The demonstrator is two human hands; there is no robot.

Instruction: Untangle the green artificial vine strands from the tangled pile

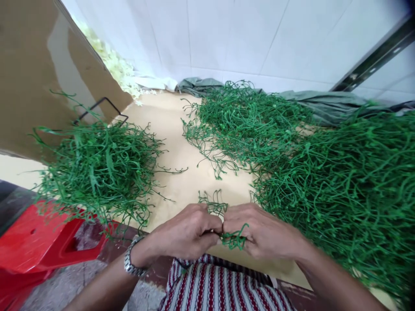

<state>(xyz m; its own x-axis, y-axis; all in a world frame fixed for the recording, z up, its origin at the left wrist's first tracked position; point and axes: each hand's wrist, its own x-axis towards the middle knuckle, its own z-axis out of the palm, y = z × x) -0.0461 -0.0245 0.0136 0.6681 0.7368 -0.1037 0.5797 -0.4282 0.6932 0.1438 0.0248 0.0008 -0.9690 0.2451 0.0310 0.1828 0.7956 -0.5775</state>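
Observation:
My left hand [186, 233] and my right hand [262, 233] meet at the bottom centre, both closed in a pinch on a small green plastic stem sprig [235, 239]. Its thin branches stick out between the fingers and above the knuckles [214, 203]. A metal watch [131, 259] is on my left wrist. A big heap of green stems [350, 185] lies just right of my right hand. Another heap [100, 168] sits to the left of my left hand.
A third green pile [246, 121] lies at the back on the tan board [175, 142]. A brown cardboard sheet [35, 65] leans at left, a red plastic stool [35, 242] below it. White flower pieces [119, 69], grey cloth [324, 106] and tiled wall behind.

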